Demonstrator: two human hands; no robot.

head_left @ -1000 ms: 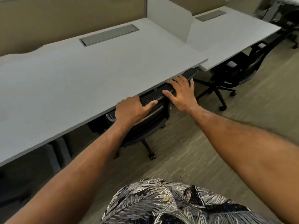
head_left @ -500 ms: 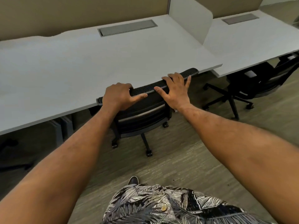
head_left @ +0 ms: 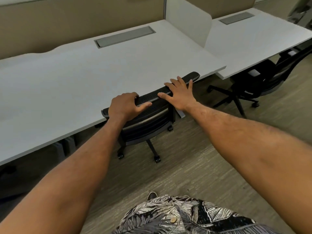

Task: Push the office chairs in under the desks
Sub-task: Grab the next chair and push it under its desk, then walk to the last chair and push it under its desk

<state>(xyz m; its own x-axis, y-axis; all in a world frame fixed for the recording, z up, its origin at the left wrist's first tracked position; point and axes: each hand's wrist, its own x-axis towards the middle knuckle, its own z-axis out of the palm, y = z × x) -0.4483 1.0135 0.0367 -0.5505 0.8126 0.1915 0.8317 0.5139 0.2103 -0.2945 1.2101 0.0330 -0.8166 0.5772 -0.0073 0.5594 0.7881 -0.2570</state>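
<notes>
1. Black mesh office chair (head_left: 148, 119) stands at the near edge of the white surface (head_left: 84, 78), its top rail level with that edge and its seat hidden beneath.
2. Left hand (head_left: 124, 105) is closed over the left part of the top rail: fingers (head_left: 133, 95) curl over the far side, thumb lies along the near face. It is gripping the rail.
3. Right hand (head_left: 181, 93) lies flat on the right part of the same rail, fingers (head_left: 179, 80) spread wide and extended, thumb pointing left along the rail. It presses on the rail rather than clasping it.
4. Chair base and two castors (head_left: 157, 159) show on the grey-brown carpet (head_left: 194, 166) just outside the near edge.
5. Second black office chair (head_left: 260, 81) stands at the neighbouring white desk (head_left: 253, 36) to the right, turned at an angle, with its star base clear of that desk's near edge.
6. White divider panel (head_left: 187, 27) stands upright between the two desks, running from the rear toward the near edge.
7. Grey cable hatch (head_left: 125, 38) is set flush near the rear edge of the surface; a like hatch (head_left: 236, 17) sits at the rear of the neighbouring desk.
8. Tan partition wall (head_left: 67, 26) closes off the rear edge.
9. Leaf-patterned shirt (head_left: 177, 217) and a shoe tip (head_left: 152, 195) show at the bottom of the view.
</notes>
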